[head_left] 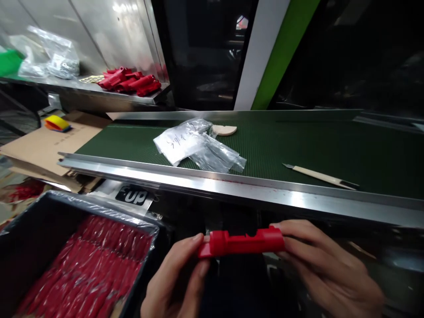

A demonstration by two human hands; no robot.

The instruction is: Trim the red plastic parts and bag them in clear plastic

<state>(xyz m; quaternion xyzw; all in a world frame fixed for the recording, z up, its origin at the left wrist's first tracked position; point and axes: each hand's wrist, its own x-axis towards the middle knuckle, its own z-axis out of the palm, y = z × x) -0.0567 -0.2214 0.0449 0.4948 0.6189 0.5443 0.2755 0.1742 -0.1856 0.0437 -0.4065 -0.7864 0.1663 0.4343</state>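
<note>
A long red plastic part (243, 242) is held level between both hands, just below the steel edge of the conveyor. My left hand (175, 282) pinches its left end with thumb and fingers. My right hand (326, 269) grips its right end. At lower left a black bin (39, 216) lined with clear plastic holds several rows of the same red parts (86, 269).
A green conveyor belt (298, 141) carries clear plastic bags (198, 145), a small beige piece (224, 130) and a beige-handled craft knife (319, 176). A steel shelf at upper left bears more red parts (130, 81) and bags. Cardboard (43, 143) lies at left.
</note>
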